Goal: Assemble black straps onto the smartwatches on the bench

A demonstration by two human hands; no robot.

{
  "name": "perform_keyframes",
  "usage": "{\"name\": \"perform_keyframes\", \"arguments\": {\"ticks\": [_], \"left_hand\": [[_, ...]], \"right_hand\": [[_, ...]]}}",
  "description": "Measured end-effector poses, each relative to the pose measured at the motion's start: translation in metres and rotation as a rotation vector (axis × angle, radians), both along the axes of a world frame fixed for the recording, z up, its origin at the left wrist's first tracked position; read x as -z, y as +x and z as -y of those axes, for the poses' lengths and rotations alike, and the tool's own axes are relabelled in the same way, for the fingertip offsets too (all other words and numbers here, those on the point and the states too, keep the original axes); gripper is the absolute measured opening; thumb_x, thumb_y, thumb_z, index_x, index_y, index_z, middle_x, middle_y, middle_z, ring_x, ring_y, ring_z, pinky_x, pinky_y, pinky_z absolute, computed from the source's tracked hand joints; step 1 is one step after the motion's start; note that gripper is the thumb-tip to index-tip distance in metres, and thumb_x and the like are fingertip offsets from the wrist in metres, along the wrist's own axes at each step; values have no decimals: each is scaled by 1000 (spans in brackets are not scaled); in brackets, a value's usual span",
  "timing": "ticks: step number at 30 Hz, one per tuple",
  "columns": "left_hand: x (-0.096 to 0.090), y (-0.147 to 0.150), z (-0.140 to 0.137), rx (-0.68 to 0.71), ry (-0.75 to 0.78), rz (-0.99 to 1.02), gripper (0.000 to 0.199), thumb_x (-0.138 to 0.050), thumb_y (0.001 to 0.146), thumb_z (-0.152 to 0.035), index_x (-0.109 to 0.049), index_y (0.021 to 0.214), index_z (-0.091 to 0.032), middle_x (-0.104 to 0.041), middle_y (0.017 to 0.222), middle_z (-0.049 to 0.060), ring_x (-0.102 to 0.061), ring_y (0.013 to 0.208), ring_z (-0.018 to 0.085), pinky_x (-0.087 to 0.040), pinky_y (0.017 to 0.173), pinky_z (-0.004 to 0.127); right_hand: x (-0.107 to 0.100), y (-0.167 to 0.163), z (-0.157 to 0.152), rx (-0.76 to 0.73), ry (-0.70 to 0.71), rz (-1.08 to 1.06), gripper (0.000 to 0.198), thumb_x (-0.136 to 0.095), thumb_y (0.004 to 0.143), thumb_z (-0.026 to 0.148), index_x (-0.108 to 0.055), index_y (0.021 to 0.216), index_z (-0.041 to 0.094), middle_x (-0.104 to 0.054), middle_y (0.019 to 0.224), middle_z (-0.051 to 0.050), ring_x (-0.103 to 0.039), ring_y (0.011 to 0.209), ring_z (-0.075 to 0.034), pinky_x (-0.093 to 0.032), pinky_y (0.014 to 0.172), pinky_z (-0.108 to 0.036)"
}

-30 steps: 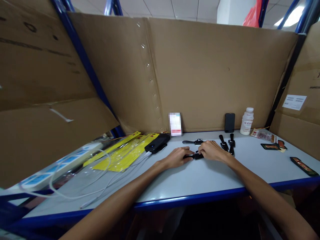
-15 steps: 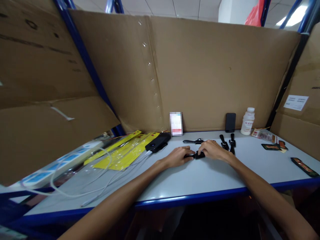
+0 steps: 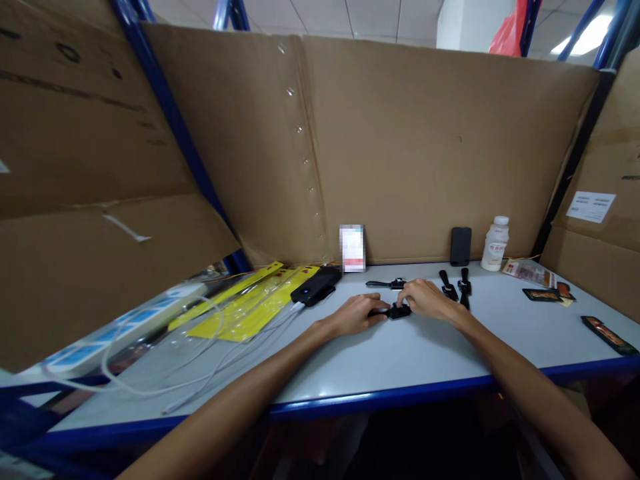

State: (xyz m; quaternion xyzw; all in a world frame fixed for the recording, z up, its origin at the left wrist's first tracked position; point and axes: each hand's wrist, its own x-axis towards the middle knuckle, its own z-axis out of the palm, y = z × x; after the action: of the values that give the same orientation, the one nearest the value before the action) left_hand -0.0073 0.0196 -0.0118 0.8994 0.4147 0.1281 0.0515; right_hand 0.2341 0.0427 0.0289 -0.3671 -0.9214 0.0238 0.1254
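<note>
A black spokeshave (image 3: 399,312) lies on the grey table in front of me. My left hand (image 3: 359,313) is closed around its left handle, the fingers wrapped over it. My right hand (image 3: 421,298) reaches over its middle from the right, with the fingers bent down onto the small adjusting parts; the fingertips are too small to make out exactly. Just behind my hands lies another black spokeshave (image 3: 386,284), its right end hidden by my right hand. Two more, a tilted spokeshave (image 3: 449,285) and an upright-lying spokeshave (image 3: 465,288), lie to the right.
Yellow blister packs (image 3: 255,307), a black power bank (image 3: 315,285) with white cables and a power strip (image 3: 125,327) lie left. A lit phone (image 3: 353,248), a dark phone (image 3: 461,247) and a white bottle (image 3: 495,244) stand against the cardboard. Dark labelled packets (image 3: 607,335) lie right.
My right fingers have shifted very slightly over the spokeshave's middle, showing a little more of it. My left hand keeps its place.
</note>
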Motion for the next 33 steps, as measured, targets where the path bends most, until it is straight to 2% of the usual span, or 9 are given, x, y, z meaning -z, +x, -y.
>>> {"name": "perform_keyframes", "arguments": {"ticks": [3,6,12,14,16,19,21,27,33], "left_hand": [[1,0,0,2,1,5,29,-60,99,-28,-72,125,-25,-68,103,5,-66,87,20,-46,76,28],[1,0,-1,3,3,5,29,-60,99,-28,-72,126,-26,-68,103,5,-66,88,21,-46,77,28],[2,-1,-2,18,14,1,29,-58,100,-30,-72,125,-27,-68,101,5,-66,86,20,-45,75,27],[2,-1,-1,13,19,3,29,-58,100,-30,-72,125,-26,-68,102,5,-66,87,20,-46,76,28],[1,0,-1,5,18,-3,30,-59,100,-29,-72,126,-26,-68,103,5,-66,88,21,-46,76,28],[1,0,0,5,14,-4,29,-59,100,-28,-72,126,-26,-68,102,5,-67,87,21,-46,75,28],[1,0,0,7,18,6,28,-60,99,-28,-73,125,-25,-69,102,5,-67,88,21,-46,76,28],[2,-1,-1,13,11,1,30,-59,99,-28,-72,126,-26,-68,102,5,-67,89,21,-47,78,28],[1,-1,-1,17,6,5,31,-56,100,-31,-72,127,-26,-68,103,6,-66,89,22,-47,78,29]], "right_hand": [[1,-2,3,56,33,35,40,-53,87,6,-83,106,24,-79,100,-8,-69,86,-21,-37,69,-28],[5,-4,3,31,23,13,27,-59,94,20,-81,109,24,-77,96,-8,-68,84,-22,-35,67,-29],[11,-9,4,-70,-15,-59,41,-52,83,-3,-82,88,24,-73,100,-4,-65,86,-17,-35,70,-26],[10,-10,5,-26,-13,-87,32,-56,85,2,-80,89,22,-73,102,-5,-64,87,-18,-34,69,-27],[9,-11,6,46,2,-108,20,-63,89,15,-78,102,21,-73,100,-5,-64,85,-19,-32,68,-28],[8,-11,6,109,10,-80,19,-69,91,28,-75,107,20,-73,93,-6,-63,83,-20,-30,65,-28],[9,-10,4,79,8,-56,13,-66,92,22,-77,99,21,-73,91,-6,-63,82,-20,-29,65,-28],[12,-8,3,-48,29,-72,39,-52,87,-1,-80,97,24,-71,99,-5,-62,85,-17,-31,67,-27],[11,-10,6,-72,-18,-86,21,-59,85,8,-77,85,20,-70,102,-6,-62,85,-18,-35,70,-28]]}}
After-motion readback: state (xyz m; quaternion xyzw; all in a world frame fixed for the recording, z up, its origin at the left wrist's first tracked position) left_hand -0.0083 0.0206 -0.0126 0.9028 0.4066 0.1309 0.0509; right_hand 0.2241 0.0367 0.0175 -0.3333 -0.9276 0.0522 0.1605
